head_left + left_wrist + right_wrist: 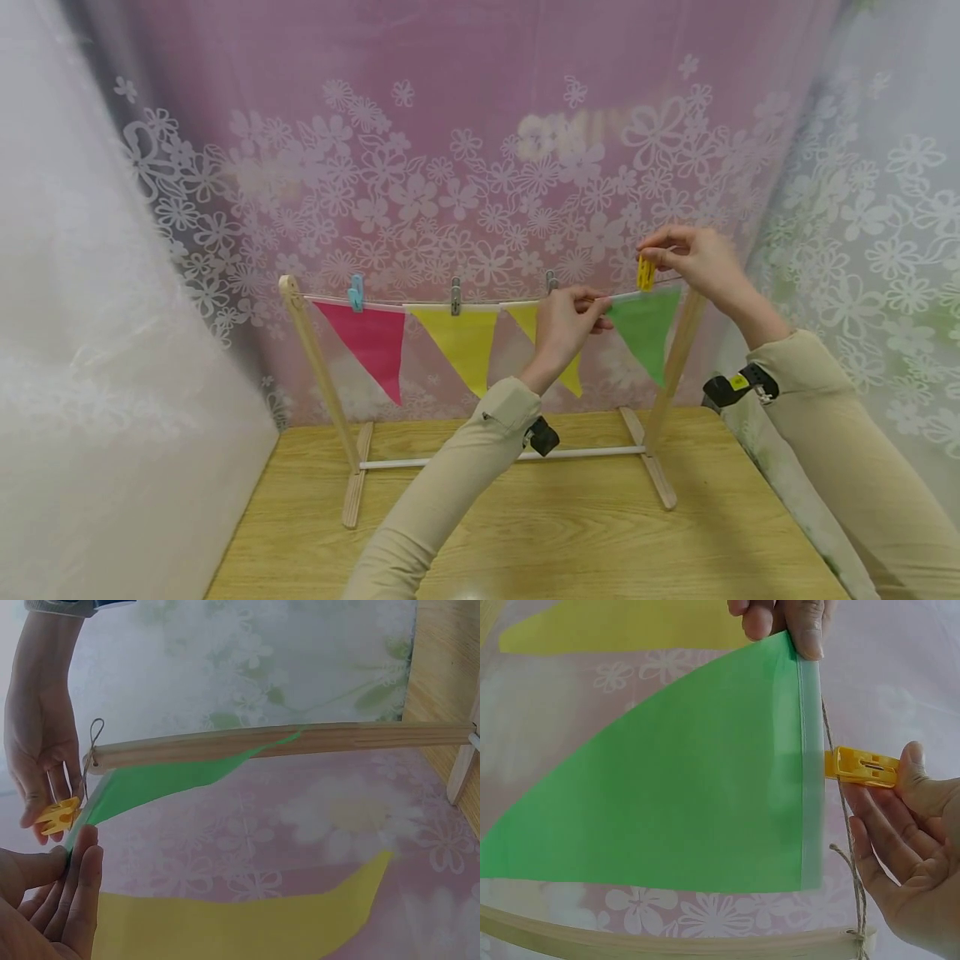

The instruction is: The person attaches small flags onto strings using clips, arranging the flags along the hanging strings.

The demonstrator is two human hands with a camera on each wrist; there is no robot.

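A green triangular pennant (647,332) hangs at the right end of the string (847,817), its pale top band along the line. My left hand (564,327) pinches the band's left corner between thumb and fingers. Over the middle of the band, my right hand (703,260) holds a yellow clothespin (866,766) by its handle end. In the right wrist view the clothespin's jaws meet the band's edge, with the string passing across them. Behind my left hand, a yellow pennant (576,377) is partly hidden.
A pink pennant (372,340) hangs under a blue clothespin (356,293); another yellow pennant (457,343) hangs under a grey clothespin (455,297). A second grey clothespin (551,281) is beyond my left hand. The wooden stand (322,375) is on a wood-grain table (585,533), before flowered curtains.
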